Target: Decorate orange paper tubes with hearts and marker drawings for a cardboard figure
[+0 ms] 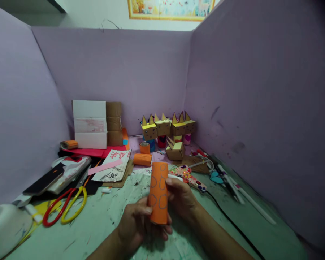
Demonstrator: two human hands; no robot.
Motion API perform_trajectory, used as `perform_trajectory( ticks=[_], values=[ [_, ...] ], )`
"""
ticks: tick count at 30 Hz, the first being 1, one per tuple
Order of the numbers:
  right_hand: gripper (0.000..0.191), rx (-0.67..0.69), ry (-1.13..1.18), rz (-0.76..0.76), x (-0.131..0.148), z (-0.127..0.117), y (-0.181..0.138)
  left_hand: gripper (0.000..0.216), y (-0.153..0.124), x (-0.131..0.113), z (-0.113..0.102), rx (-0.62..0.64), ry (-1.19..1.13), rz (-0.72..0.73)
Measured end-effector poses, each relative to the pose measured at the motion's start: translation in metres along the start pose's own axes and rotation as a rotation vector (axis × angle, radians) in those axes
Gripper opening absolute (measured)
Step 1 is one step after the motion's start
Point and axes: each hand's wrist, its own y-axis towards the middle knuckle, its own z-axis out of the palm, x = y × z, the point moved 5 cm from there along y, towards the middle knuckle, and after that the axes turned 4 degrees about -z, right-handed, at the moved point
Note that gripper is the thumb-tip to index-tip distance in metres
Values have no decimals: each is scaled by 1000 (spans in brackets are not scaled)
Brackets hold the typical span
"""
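Observation:
An orange paper tube stands nearly upright in front of me, with rounded shapes drawn on it in dark outline. My left hand grips its lower left side, thumb on the front and fingers behind. On the right side of the tube, my right hand pinches it with the thumb at the edge; its other fingers are partly hidden. A white stick-like thing shows just above my right hand; whether I hold it cannot be made out. Beyond lie a patterned glue gun and a shorter orange tube.
Scissors with red and yellow handles lie left, near a white bowl. Box-headed cardboard figures stand at the back. A black cord runs along the right, beside several pens. Purple walls enclose the table.

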Motion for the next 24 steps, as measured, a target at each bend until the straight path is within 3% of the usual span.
perform_trajectory(
  ticks=[4,7,18,24],
  values=[
    [30,-28,-24,-50,-3,-5,3,46,-2,-12,-4,-197,190,206],
    [42,-16,-78,-145,-4,-7,6,55,-3,-21,-6,-222,294,325],
    [37,59,-191,-172,-9,5,-3,65,-6,-28,-15,-290,456,269],
    [42,54,-337,-173,-9,1,0,48,-8,-28,-8,-286,420,254]
  ],
)
